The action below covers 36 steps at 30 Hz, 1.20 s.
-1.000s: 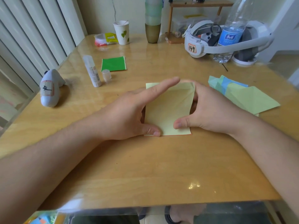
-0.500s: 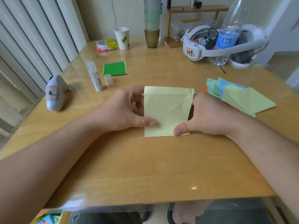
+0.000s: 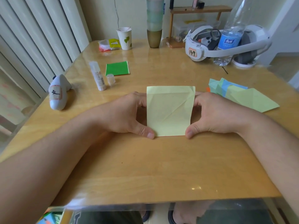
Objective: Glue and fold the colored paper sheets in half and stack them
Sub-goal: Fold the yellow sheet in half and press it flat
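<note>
A pale yellow creased paper sheet (image 3: 169, 110) lies at the table's middle, a thin red edge showing along its near side. My left hand (image 3: 129, 115) pinches its left edge, thumb on the near left corner and fingers curled behind. My right hand (image 3: 212, 115) pinches the right edge the same way, thumb at the near right corner. A pile of loose colored sheets (image 3: 239, 96) in green, blue and yellow lies to the right. A folded green sheet (image 3: 117, 68) lies at the far left. The uncapped glue stick (image 3: 97, 76) lies beside its cap (image 3: 110, 79).
A white handheld controller (image 3: 58, 94) sits near the left edge. At the back stand a paper cup (image 3: 124, 38), stacked tumblers (image 3: 154, 21), a white headset (image 3: 210, 44), a water bottle (image 3: 229, 36) and a wooden rack (image 3: 200, 9). The wooden table (image 3: 161, 167) ends close to me.
My left index finger came off the top edge and curled behind the sheet. Both hands now pinch the side edges, and the far half of the sheet has risen.
</note>
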### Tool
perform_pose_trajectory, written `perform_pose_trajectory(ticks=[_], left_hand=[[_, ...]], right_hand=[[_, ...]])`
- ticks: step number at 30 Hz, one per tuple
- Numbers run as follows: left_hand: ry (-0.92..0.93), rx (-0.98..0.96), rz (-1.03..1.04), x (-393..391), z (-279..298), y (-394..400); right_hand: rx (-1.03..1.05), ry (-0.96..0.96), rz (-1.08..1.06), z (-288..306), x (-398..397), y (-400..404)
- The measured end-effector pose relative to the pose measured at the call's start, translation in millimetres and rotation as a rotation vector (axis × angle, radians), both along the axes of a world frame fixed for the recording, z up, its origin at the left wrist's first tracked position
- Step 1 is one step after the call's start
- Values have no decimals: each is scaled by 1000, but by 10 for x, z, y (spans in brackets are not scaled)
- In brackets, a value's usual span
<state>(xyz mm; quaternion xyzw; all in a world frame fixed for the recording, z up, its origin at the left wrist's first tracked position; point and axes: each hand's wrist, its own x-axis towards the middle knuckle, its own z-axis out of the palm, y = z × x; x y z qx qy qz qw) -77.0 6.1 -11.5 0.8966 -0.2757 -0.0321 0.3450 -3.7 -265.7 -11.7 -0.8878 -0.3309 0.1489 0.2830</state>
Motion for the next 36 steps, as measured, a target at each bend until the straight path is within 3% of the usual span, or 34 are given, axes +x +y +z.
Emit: perform_pose_trajectory(ticks=[10,20,29,36], left_hand=[[41,61,126,90,-46,-106],[-40,168,321,82,-149,-140],[-110,123,122,102,-159,61],[-77,121,138,132,-156,81]], right_hand=[[154,43,-63,-31,-66,135],[84,-55,-128,-84,-122,219],[71,12,-67,-54,-22,87],[78,-8,-35,-66,7,74]])
